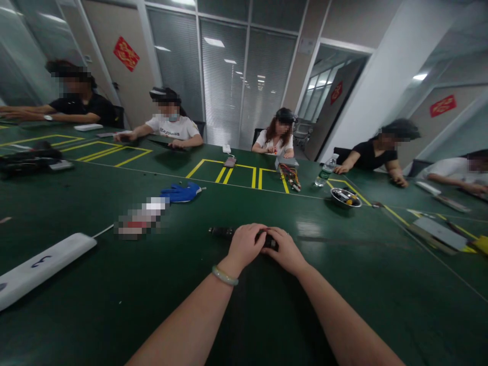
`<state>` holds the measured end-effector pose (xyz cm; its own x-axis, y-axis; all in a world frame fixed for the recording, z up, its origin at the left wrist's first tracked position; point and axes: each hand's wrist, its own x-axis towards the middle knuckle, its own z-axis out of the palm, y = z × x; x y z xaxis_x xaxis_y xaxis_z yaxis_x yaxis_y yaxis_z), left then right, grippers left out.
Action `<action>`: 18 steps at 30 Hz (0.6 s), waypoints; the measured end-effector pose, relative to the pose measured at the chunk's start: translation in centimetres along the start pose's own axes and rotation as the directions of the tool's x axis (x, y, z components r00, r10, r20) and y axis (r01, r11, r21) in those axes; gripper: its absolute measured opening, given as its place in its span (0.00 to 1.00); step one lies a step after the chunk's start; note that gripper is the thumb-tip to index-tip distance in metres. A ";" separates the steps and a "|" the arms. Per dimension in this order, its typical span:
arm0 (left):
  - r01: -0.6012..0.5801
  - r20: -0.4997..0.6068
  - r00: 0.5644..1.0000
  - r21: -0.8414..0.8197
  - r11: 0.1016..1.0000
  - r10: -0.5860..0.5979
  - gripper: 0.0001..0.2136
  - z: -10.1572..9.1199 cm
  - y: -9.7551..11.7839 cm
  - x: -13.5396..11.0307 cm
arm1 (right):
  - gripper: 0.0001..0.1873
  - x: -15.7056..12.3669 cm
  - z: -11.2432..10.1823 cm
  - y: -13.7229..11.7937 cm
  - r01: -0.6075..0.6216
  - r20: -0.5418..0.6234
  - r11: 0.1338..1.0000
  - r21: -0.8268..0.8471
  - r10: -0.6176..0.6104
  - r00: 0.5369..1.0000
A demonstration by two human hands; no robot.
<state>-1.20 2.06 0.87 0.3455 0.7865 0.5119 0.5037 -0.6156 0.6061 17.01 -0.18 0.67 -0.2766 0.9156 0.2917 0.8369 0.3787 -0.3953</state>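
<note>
Item by item, at the near edge of the long table: one small black handheld object [220,232], elongated and dull-surfaced, its exact kind unclear because its middle is covered. It sits low against a dark green work mat [87,315], though whether it touches the mat cannot be told. Its end pokes out left of the hands, and a second dark part shows between them.

Left hand [246,247]: fingers curled closed over the object, wearing a pale green bangle [224,276] at the wrist. Right hand [285,249]: fingers likewise curved over it, knuckles almost meeting the left hand's. Neither hand shows an open gap.

Handling, as judged: probably light and rigid, small enough for one palm, with a smooth casing that may slip; the exposed end and body offer the best hold.

Also present: a white power strip [46,269] at near left, a blue glove [181,193] farther off, and a stainless steel bowl of small parts [345,197] at right. Seated co-workers line the far side.
</note>
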 end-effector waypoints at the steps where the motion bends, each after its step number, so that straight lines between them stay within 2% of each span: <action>1: -0.003 0.015 1.000 0.020 1.000 0.003 0.13 0.1 -0.1 0.0 | 0.27 -0.4 -0.8 0.2 -0.050 -0.031 0.999 0.002 0.050 0.998; 2: -0.002 0.028 1.000 0.035 0.999 0.001 0.14 0.3 -0.2 0.0 | 0.25 -1.0 -1.8 0.3 -0.126 -0.067 0.992 -0.008 0.125 0.990; 4: -0.010 0.057 0.998 0.054 0.998 0.007 0.16 0.5 -0.4 -0.1 | 0.18 -2.4 -4.1 0.7 -0.318 -0.098 0.946 -0.060 0.312 0.945; 6: -0.016 0.081 0.997 0.071 0.997 0.010 0.17 0.6 -0.6 -0.1 | 0.16 -4.4 -6.2 0.9 -0.471 -0.014 0.870 -0.144 0.474 0.881; 8: -0.026 0.107 0.994 0.101 0.994 0.015 0.19 0.7 -0.7 -0.1 | 0.18 -6.6 -7.7 0.6 -0.532 0.141 0.814 -0.235 0.570 0.810; 10: -0.038 0.135 0.991 0.151 0.988 0.017 0.20 0.7 -0.6 -0.1 | 0.18 -8.6 -8.5 -0.1 -0.536 0.276 0.790 -0.296 0.608 0.744; 12: -0.050 0.160 0.987 0.205 0.977 0.017 0.21 0.8 -0.5 0.0 | 0.18 -10.2 -8.5 -1.1 -0.516 0.374 0.800 -0.306 0.600 0.707; 16: -0.077 0.208 0.978 0.275 0.958 0.018 0.23 0.6 -0.2 0.0 | 0.13 -10.7 -7.0 -2.8 -0.515 0.453 0.831 -0.211 0.550 0.701; 18: -0.084 0.222 0.975 0.300 0.950 0.016 0.23 0.6 0.0 0.0 | 0.10 -10.0 -5.8 -3.5 -0.554 0.515 0.825 -0.116 0.527 0.677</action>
<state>-0.79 2.08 0.48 0.5205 0.7675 0.3742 0.6871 -0.6367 0.3501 19.63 -11.43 4.18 0.0105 0.8884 -0.4590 0.8979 -0.2104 -0.3867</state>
